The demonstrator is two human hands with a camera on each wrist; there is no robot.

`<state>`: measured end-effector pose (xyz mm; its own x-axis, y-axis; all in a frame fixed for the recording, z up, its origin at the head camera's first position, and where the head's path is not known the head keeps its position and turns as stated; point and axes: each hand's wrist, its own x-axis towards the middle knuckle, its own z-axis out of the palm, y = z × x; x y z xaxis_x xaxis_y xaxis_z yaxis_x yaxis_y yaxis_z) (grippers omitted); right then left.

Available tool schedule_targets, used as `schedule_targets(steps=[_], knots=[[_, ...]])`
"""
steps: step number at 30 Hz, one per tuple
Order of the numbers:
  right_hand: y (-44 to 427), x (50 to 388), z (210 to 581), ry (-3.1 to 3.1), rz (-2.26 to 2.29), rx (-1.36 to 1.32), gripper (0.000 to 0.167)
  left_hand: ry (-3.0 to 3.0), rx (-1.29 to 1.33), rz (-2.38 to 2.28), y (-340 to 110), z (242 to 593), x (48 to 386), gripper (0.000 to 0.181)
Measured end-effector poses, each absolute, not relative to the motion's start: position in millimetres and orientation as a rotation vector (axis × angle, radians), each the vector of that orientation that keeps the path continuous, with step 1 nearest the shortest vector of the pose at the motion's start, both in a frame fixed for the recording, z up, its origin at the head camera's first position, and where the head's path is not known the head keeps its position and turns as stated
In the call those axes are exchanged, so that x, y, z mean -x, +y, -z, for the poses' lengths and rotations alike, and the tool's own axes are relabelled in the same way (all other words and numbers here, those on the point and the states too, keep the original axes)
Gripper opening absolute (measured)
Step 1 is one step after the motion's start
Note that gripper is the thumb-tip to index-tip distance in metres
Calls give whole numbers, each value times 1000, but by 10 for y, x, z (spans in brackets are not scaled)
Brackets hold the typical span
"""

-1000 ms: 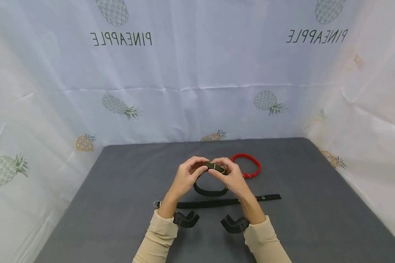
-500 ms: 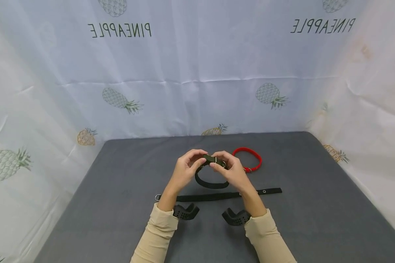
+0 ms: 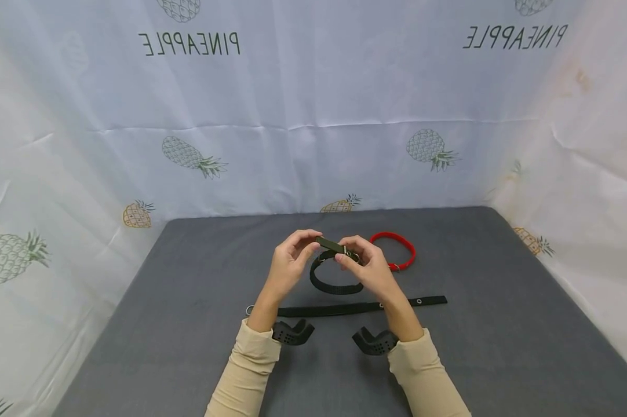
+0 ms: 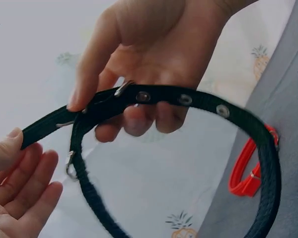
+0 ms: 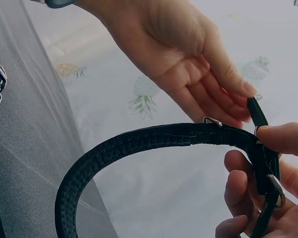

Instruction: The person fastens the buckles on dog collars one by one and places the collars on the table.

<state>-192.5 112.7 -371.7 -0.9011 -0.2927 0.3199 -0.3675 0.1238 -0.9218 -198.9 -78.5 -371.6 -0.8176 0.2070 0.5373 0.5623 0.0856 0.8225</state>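
Observation:
Both hands hold a dark green looped collar (image 3: 336,289) above the table; its loop hangs below them. My left hand (image 3: 287,263) pinches the strap's free end between thumb and fingers. Beside the metal buckle, my right hand (image 3: 372,271) grips the band, its thumb on the strap. In the left wrist view, metal-rimmed holes line the collar (image 4: 203,99), and the free end sticks out past the buckle towards my left hand (image 4: 20,188). The right wrist view shows a D-ring on the band (image 5: 114,145), near the fingers of my right hand (image 5: 288,186).
A red looped collar (image 3: 412,249) lies behind and right of my right hand. A black strap (image 3: 319,311) with eyelets lies straight across the grey table (image 3: 188,359), beneath my forearms. Printed white curtains (image 3: 292,92) stand behind and at both sides. Each wrist carries a black mount.
My left hand has moved slightly left and away from my right, drawing the strap's free end out from the buckle area. The head view has tilted slightly downwards.

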Motion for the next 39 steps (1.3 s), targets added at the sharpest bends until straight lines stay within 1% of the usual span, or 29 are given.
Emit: schedule_targets(steps=[15,19,23,31,39], knots=[[1131,1911,3663,-2338,-1932,-642,22,-1906,661,1877,-837,3624,1996,24],[1132,1898,3649,-2336,-1943,-637,21,-1875,658,1935,-837,3624,1989,28],[1136,1890,3654,-2310,-1971,-632,19,-1934,639,2012,-833,3655,1989,34],[1140,1886,3671,-2272,-2028,-640,20,-2163,710,2053,-768,3745,2002,28],[1129,1901,3683,-2268,-2004,-684,20,-2275,643,2165,-679,3745,1972,31]])
